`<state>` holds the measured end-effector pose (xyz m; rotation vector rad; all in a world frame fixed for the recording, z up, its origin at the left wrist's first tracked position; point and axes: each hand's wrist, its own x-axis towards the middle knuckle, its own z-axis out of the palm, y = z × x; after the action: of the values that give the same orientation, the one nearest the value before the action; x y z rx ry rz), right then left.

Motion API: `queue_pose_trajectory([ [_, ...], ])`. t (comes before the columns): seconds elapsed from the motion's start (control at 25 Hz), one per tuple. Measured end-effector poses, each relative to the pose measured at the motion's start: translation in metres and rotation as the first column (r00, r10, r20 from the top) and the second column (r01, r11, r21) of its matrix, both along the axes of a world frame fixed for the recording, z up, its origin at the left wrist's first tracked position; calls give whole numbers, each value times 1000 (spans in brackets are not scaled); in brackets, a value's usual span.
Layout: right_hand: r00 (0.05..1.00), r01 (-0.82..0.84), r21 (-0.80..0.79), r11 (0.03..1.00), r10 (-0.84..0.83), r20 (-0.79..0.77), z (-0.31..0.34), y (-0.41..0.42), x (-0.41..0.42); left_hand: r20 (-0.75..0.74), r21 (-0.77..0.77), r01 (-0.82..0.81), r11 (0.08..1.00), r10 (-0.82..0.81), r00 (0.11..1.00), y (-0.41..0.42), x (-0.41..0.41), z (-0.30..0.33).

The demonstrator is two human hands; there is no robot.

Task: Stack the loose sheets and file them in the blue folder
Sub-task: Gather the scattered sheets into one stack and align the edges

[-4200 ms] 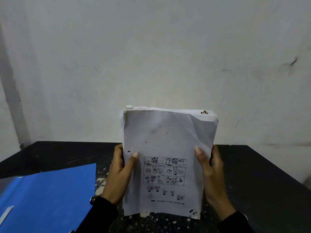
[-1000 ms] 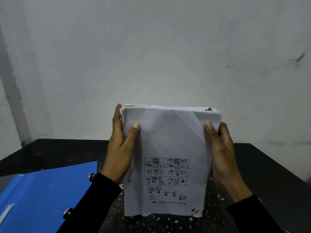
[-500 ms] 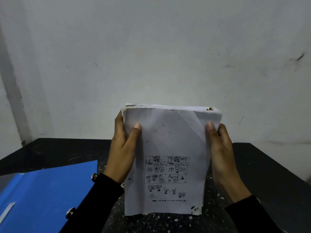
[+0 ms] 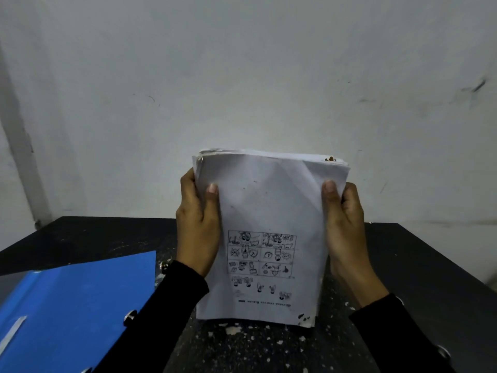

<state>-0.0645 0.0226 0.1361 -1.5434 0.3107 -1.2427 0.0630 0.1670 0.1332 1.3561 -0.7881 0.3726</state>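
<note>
We are holding the stack of sheets upright above the black table, its lower edge hanging just over the speckled surface; whether that edge is touching the table we cannot tell. The left hand is gripping the stack's left edge, thumb lying across the front sheet and fingers wrapping behind. The right hand is gripping the right edge the same way, thumb on the front. The front sheet is looking white, creased diagonally near its top right, carrying a grid of small black line drawings in its lower half, with a line of print below that is appearing upside down and too small to read. The top edges are sitting nearly flush, a little ragged at the upper left corner. A small brown speck is showing at the top right edge; we cannot identify it. The blue folder is lying flat on the table at lower left, cut off by the frame edge and partly covered by the black sleeve
</note>
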Motion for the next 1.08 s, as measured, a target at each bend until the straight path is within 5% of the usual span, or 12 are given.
queue_pose_trajectory([
  [0.32,997,53,-46,998,-55,-54,-12,-3,1,24,145,-41,989,38,999,4,3,-11],
  [0.52,995,98,-67,993,-98,1,-14,0,4,99,69,-155,985,148,984,2,4,-20],
  [0.72,999,43,-41,998,-43,16,-15,-1,5,127,90,-94,991,83,988,2,2,-14],
  [1.08,998,52,-22,998,-51,45,-15,-2,5,72,-23,-161,987,162,984,3,0,-15],
])
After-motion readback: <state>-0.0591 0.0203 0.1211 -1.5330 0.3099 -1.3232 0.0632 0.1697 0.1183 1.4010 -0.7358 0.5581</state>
